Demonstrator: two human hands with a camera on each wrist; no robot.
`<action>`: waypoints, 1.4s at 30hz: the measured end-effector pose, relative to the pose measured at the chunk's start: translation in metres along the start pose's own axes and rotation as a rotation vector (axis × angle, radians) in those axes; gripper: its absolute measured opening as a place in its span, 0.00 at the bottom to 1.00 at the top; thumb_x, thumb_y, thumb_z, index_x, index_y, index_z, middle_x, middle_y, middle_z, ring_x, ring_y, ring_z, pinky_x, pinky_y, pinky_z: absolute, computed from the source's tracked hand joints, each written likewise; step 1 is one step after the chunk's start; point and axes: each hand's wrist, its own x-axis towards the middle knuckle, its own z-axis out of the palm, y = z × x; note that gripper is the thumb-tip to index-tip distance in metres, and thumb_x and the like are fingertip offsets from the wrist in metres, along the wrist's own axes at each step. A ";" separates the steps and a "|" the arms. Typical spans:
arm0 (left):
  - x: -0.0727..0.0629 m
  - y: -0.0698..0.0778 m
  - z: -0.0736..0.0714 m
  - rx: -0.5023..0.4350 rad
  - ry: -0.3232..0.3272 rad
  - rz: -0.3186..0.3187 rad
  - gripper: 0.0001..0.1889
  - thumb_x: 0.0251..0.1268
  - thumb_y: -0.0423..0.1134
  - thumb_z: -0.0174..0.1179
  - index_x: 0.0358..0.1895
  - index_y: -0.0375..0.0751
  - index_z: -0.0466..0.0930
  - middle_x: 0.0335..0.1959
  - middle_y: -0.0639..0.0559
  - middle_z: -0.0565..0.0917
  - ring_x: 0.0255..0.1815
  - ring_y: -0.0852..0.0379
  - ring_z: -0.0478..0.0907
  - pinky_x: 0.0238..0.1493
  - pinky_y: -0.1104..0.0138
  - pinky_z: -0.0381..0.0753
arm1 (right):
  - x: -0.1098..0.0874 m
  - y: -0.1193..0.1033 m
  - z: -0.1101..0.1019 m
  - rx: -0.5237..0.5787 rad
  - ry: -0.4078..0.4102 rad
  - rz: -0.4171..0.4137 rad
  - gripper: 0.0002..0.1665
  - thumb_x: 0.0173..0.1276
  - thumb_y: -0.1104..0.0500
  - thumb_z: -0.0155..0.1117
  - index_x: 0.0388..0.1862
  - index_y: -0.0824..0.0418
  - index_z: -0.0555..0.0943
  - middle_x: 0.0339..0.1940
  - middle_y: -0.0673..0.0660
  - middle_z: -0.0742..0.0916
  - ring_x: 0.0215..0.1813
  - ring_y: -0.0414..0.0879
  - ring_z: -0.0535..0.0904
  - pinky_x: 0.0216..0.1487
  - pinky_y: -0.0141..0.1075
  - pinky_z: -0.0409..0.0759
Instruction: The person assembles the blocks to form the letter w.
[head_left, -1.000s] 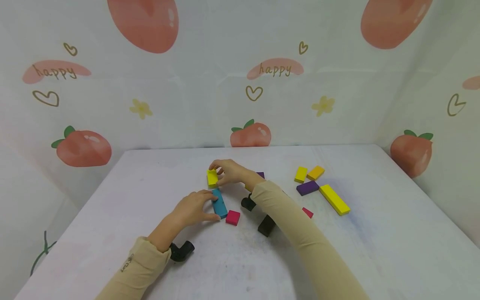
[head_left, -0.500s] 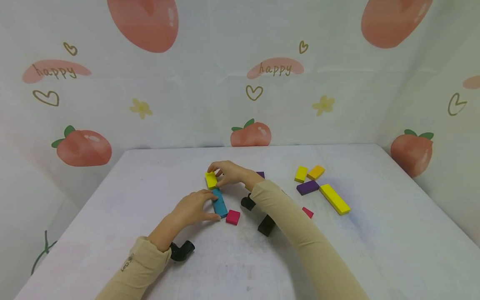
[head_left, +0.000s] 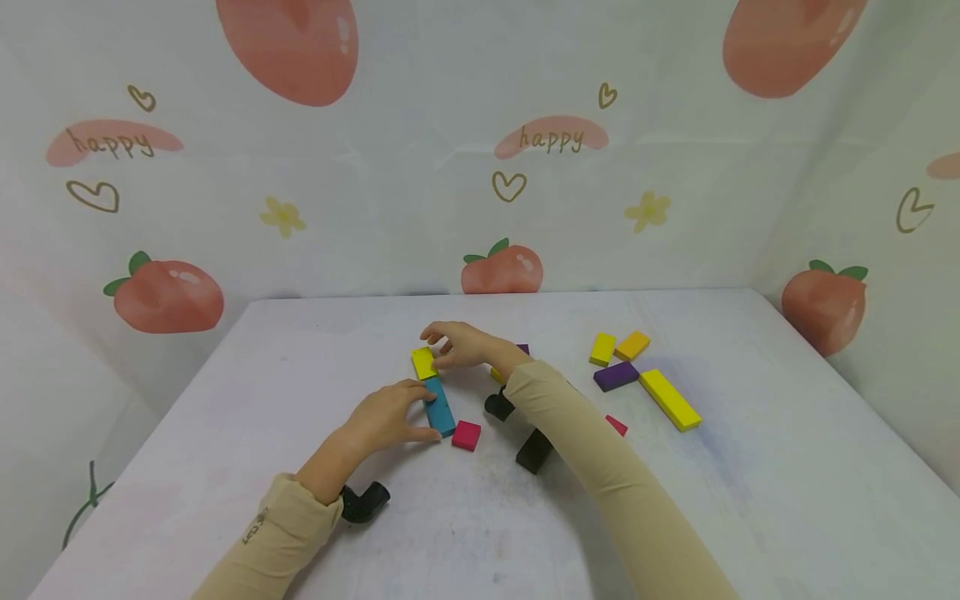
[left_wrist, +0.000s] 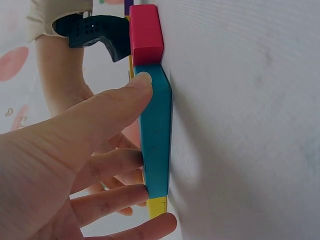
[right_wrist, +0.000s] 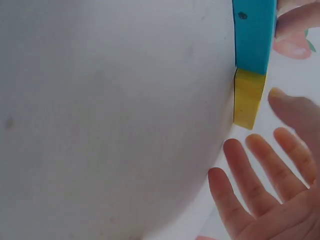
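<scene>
My left hand (head_left: 386,414) lies over the blue block (head_left: 439,408), its thumb and spread fingers touching it without closing round it. In the left wrist view the thumb (left_wrist: 135,87) rests near one end of that block and two fingertips meet its edge farther along. A small yellow block (head_left: 423,363) sits end to end with the blue one, at its far end. Beside it is my right hand (head_left: 461,346), with fingers extended and apart from the yellow block in the right wrist view. A red block (head_left: 467,435) adjoins the blue block's near end.
To the right lie a long yellow block (head_left: 670,400), a purple block (head_left: 616,376), a small yellow block (head_left: 602,349) and an orange block (head_left: 632,345). A black block (head_left: 534,451) is partly behind the right sleeve (head_left: 607,467). A printed cloth (head_left: 390,183) hangs behind the table.
The small yellow block has shifted slightly nearer and now lines up against the blue block. My right hand has let go of it and loosened its fingers. The left hand has stayed put.
</scene>
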 end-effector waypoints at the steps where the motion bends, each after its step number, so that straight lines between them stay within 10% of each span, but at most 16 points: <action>1: 0.000 0.000 0.000 -0.002 0.002 0.000 0.31 0.48 0.51 0.70 0.54 0.36 0.77 0.59 0.39 0.77 0.60 0.42 0.73 0.59 0.49 0.74 | 0.000 0.000 0.000 -0.004 0.002 0.008 0.29 0.64 0.61 0.62 0.64 0.61 0.67 0.63 0.61 0.76 0.59 0.53 0.77 0.58 0.36 0.79; 42: 0.001 0.000 0.000 -0.020 -0.037 -0.031 0.31 0.50 0.53 0.68 0.56 0.40 0.75 0.64 0.39 0.72 0.58 0.37 0.72 0.58 0.45 0.73 | 0.001 -0.006 0.005 -0.026 0.002 0.063 0.29 0.63 0.57 0.64 0.63 0.59 0.69 0.64 0.58 0.76 0.59 0.53 0.76 0.62 0.38 0.76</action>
